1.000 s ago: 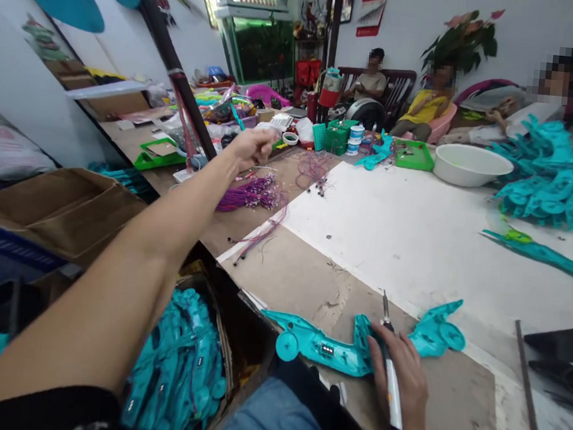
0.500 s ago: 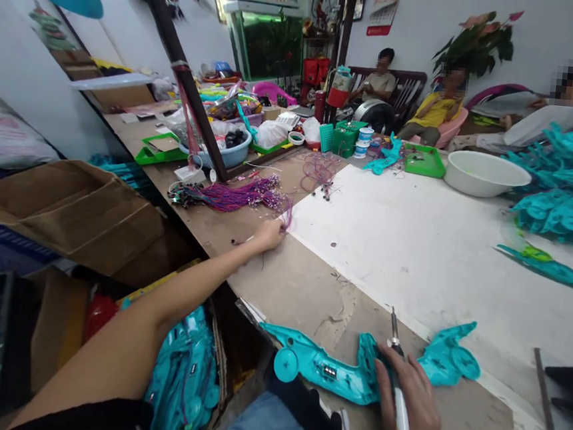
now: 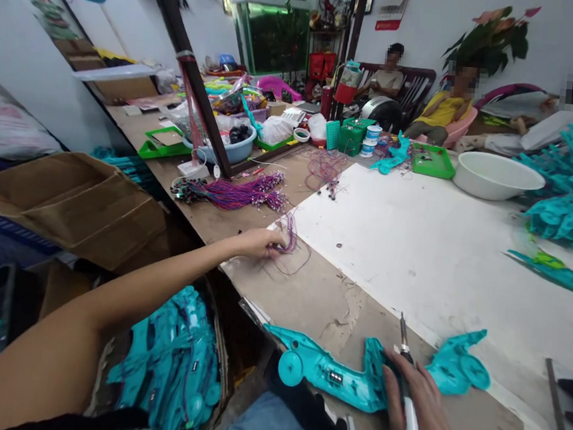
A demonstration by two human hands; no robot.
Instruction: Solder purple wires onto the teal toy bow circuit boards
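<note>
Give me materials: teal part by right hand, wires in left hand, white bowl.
Teal part: likely moulded plastic, slightly glossy, given its highlights and rounded disc end. Wires: probably plastic-coated, thin and coloured; finish too small to tell. White bowl: perhaps plastic, smooth, evenly pale; enamel is possible.

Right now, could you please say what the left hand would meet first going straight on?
Past the thin wires it holds, the left hand would probably meet the white sheet, though depth is unclear.

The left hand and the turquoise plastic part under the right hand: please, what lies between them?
The head view shows brown tabletop, plus a thin curved wire near the left hand.
</note>
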